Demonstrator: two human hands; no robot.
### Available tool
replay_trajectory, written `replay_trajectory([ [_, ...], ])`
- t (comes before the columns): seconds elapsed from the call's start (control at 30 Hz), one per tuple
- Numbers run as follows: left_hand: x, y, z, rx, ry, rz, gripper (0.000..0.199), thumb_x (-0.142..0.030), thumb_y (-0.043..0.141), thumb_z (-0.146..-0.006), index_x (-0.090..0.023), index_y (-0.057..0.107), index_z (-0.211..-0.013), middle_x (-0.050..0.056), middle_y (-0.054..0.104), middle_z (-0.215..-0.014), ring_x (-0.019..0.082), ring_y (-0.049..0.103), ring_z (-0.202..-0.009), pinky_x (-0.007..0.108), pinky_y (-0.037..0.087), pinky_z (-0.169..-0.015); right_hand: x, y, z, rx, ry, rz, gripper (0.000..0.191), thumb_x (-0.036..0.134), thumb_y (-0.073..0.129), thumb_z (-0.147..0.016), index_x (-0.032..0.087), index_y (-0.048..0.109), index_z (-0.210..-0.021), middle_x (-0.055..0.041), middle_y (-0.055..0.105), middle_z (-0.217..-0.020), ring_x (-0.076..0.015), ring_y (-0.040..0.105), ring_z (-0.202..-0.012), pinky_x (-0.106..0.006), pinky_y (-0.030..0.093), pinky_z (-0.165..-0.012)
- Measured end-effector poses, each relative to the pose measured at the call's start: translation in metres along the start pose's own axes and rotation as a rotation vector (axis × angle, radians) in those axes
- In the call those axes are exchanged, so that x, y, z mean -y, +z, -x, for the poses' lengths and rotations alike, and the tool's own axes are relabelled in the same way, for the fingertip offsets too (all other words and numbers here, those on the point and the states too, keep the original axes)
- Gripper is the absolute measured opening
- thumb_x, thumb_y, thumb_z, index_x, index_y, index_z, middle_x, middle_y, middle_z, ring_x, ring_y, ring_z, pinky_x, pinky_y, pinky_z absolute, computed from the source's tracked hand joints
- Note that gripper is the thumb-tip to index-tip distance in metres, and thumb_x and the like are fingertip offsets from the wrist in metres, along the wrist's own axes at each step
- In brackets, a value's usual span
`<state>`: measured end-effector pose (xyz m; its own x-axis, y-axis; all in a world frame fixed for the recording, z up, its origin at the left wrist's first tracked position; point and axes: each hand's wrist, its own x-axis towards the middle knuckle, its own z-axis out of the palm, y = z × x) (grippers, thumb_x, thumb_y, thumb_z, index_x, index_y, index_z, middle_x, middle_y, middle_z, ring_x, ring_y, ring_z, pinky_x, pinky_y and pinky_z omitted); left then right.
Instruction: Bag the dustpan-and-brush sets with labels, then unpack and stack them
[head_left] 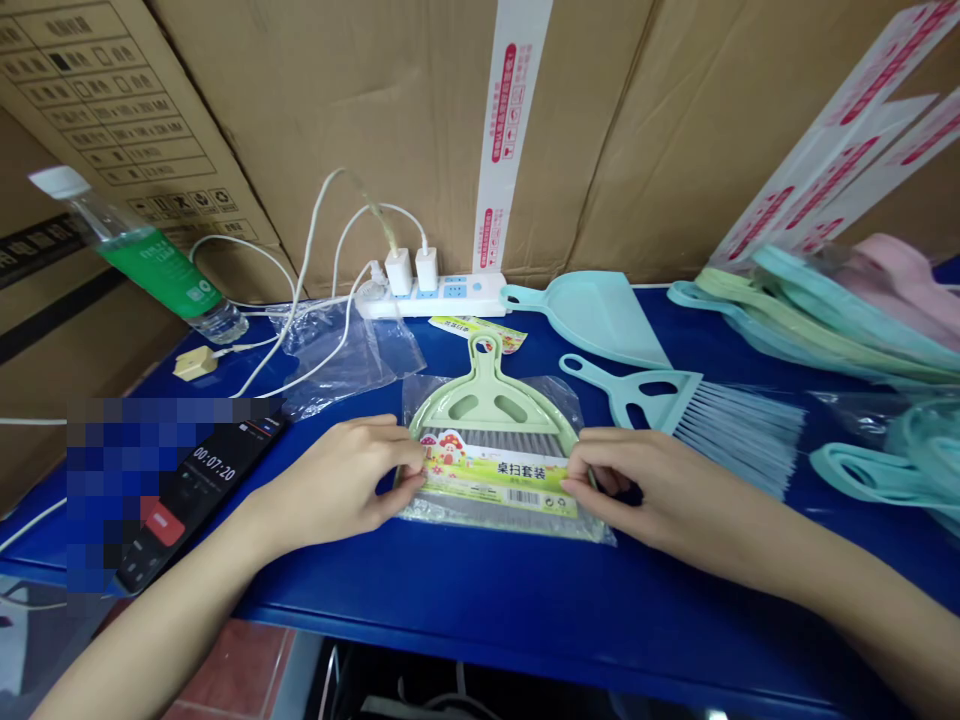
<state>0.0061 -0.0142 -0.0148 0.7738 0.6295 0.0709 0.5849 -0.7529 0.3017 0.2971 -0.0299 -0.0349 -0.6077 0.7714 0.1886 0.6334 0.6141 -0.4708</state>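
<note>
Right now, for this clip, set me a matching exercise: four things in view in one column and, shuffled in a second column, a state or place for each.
Things:
1. Left hand
2. Right hand
3. Power strip
4. Phone

States and places:
A. Has two white plugs in it
B. At the right edge of the bagged brush set
C. Screen shows 00:07:20
D. At the left edge of the bagged brush set

Right pairs: 1-D, 2-B, 3-A, 4-C.
</note>
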Motion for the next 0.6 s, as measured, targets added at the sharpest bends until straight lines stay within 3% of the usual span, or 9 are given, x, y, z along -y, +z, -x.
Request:
replay_trajectory([
  [0.17, -0.003, 0.005, -0.003, -0.088, 0.057, -0.135, 0.032, -0.024, 0.045, -0.098, -0.017, 0.058, -0.069, -0.002, 0.055, -0.063, 0.013, 0.048, -0.061, 0.028, 0.037, -0.061, 0.0, 0.006, 0.0, -0.067, -0.036, 0.084, 0.028, 0.023, 0.052, -0.093, 0.021, 0.049, -0.065, 0.001, 0.055, -0.062, -0.0137, 0.052, -0.059, -0.025, 0.037, -0.054],
  [0.33, -0.006, 0.011, -0.007, -0.183, 0.105, -0.264, 0.031, -0.025, 0.046, -0.099, -0.017, 0.061, -0.074, -0.001, 0.056, -0.068, 0.015, 0.047, -0.062, 0.029, 0.034, -0.059, 0.004, 0.017, -0.001, -0.224, -0.084, 0.316, 0.039, 0.025, 0.052, -0.095, 0.021, 0.041, -0.058, 0.0019, 0.047, -0.054, -0.0153, 0.046, -0.058, -0.029, 0.034, -0.058],
  [0.47, -0.013, 0.012, -0.009, -0.147, 0.221, -0.289, 0.027, -0.01, 0.039, -0.097, -0.018, 0.065, -0.098, 0.001, 0.059, -0.079, 0.015, 0.051, -0.07, 0.028, 0.039, -0.064, 0.013, 0.02, -0.003, -0.304, -0.163, 0.442, 0.035, 0.018, 0.041, -0.099, 0.02, 0.052, -0.065, -0.0007, 0.053, -0.061, -0.0177, 0.046, -0.064, -0.031, 0.032, -0.063],
  [0.6, -0.016, 0.014, -0.012, -0.089, 0.284, -0.311, 0.042, -0.002, 0.036, -0.094, -0.022, 0.059, -0.123, 0.0, 0.055, -0.078, 0.016, 0.051, -0.071, 0.027, 0.042, -0.066, 0.017, 0.023, -0.005, -0.245, -0.328, 0.392, 0.035, 0.005, 0.035, -0.097, 0.017, 0.064, -0.082, -0.0015, 0.055, -0.068, -0.018, 0.046, -0.067, -0.031, 0.031, -0.064],
])
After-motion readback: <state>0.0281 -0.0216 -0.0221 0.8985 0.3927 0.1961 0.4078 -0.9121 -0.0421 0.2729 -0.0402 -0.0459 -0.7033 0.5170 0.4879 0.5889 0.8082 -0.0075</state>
